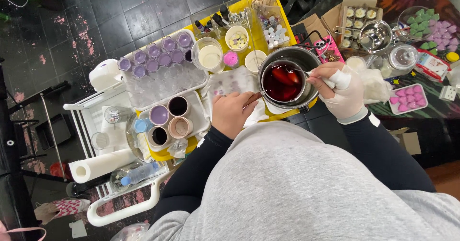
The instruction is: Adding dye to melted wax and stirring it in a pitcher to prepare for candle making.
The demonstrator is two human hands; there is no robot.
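Nearest, the bare left hand (233,112) is closed around a brown wooden handle (252,98) that angles up toward the metal pot (286,80), apparently steadying it. The right hand (341,91), in a pale glove, pinches a thin stirrer (312,73) over the rim so its tip reaches the dark red liquid (281,83). Left of the pot, filled cups (168,118) sit grouped on a white tray (199,109), within easy reach. Farther off, small purple jars (154,56) stand in rows on the yellow counter (261,42).
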